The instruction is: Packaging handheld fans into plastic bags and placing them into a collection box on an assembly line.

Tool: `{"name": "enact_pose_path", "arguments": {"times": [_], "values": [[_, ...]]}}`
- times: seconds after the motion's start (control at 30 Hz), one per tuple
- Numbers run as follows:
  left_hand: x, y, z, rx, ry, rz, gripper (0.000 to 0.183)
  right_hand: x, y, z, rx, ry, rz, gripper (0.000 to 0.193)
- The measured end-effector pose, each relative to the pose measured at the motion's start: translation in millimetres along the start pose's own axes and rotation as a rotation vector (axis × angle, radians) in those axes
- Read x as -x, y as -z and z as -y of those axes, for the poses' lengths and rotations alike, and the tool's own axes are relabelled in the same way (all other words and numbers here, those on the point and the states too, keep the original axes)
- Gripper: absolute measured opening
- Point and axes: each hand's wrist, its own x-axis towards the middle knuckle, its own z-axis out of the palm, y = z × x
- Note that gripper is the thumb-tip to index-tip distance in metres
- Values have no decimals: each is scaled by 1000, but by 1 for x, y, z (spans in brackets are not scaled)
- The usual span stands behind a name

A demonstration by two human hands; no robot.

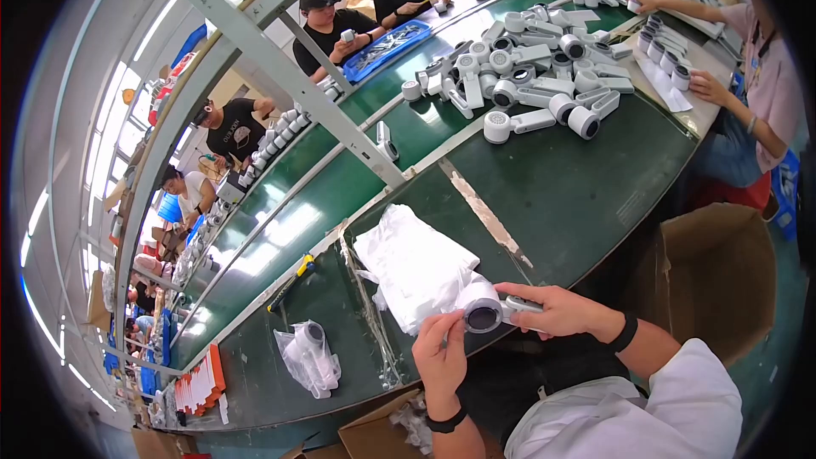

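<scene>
The white device point(488, 303) is steadied, I judge, by my right hand point(563, 312) closed round its handle point(512, 308) while my left hand point(441, 355) pinches its round head point(483, 316), beside white plastic bags point(411, 259) seemingly laid handy at the green bench's point(586, 174) near edge.

At the lower centre of the frame, the bare left hand point(441, 355) touches the round, dark-faced head of a white-and-grey plastic handheld device point(484, 316); the bare right hand point(557, 313) grips its handle. Thin white plastic film point(416, 259) lies just beside it, stacked. A jumbled heap of similar devices point(529, 95) covers the upper right.
</scene>
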Motion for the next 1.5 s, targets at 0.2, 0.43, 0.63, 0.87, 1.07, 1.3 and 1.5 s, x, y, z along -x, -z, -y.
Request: {"name": "enact_pose_path", "arguments": {"times": [0.2,0.43,0.63,0.87,1.07,1.3,1.5], "values": [[-1,-15,-5,-192,-222,-55,13,-10,-17,-7,57,157,-182,60],[7,-23,-5,-385,-399,110,23,-14,-23,-7,-476,90,-68,74],[12,-28,-5,-123,-254,65,22,-18,-28,-5,-590,167,-39,86],[9,-32,18,-168,-46,-294,18,-21,-39,-2,-372,159,-89,83],[-1,-32,6,-315,-276,-94,15,-28,-46,-6,-105,262,-237,90],[1,-32,0,-439,-428,61,23,-57,-48,-42,58,631,-364,95],[0,-33,-8,-574,-292,-6,30,-53,-50,-27,208,421,-329,92]]}}
